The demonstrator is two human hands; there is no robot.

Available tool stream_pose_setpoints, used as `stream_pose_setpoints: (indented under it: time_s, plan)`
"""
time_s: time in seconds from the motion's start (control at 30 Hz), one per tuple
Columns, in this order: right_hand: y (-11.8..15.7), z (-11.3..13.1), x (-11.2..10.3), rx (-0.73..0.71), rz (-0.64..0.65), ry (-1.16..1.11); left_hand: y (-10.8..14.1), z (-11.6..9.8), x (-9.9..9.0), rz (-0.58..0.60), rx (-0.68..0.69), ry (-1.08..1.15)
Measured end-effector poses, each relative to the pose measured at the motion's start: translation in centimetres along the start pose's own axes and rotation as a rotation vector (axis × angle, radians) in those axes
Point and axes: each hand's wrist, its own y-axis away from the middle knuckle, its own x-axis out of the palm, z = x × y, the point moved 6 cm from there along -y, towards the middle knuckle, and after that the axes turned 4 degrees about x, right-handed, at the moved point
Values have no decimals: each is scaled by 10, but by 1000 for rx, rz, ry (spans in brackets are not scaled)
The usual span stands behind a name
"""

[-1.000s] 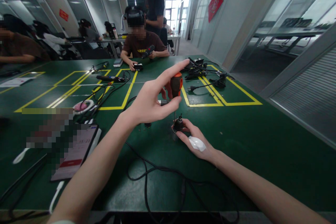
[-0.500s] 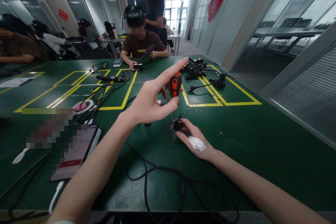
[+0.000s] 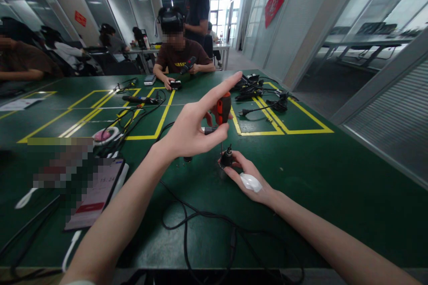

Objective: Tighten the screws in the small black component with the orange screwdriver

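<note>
A red and black screwdriver (image 3: 224,108) stands upright in my left hand (image 3: 195,131), its handle between the thumb and curled fingers while the index finger stretches out over its top. The thin shaft points down to a small black part (image 3: 226,158) on the green table. My right hand (image 3: 245,173) pinches that part from the right with thumb and fingers; something white lies across the base of its thumb. Behind my left hand a grey cylindrical piece (image 3: 209,130) is partly hidden. A small black object (image 3: 187,159) rests below my left wrist.
Black cables (image 3: 214,214) loop across the near table (image 3: 301,169). At the left lie a phone (image 3: 96,191) and a roll of tape (image 3: 106,135). A black cable pile (image 3: 250,87) is at the back right. Across the table sits a person (image 3: 182,55) holding a tool.
The screwdriver handle has turned about its axis, so its red patches face differently. Both hands have stayed almost in place.
</note>
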Motion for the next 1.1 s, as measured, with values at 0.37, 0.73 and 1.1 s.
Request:
stream_pose_setpoints:
  time_s: [0.37, 0.73, 1.1]
  plan:
    - [0, 2, 0, 4, -5, 20, 0, 4, -1, -45, -8, -31]
    - [-1, -2, 1, 3, 0, 0, 1, 6, -1, -18, -66, -37]
    - [0, -1, 1, -8, -12, -10, 2, 4, 2, 22, -149, 54]
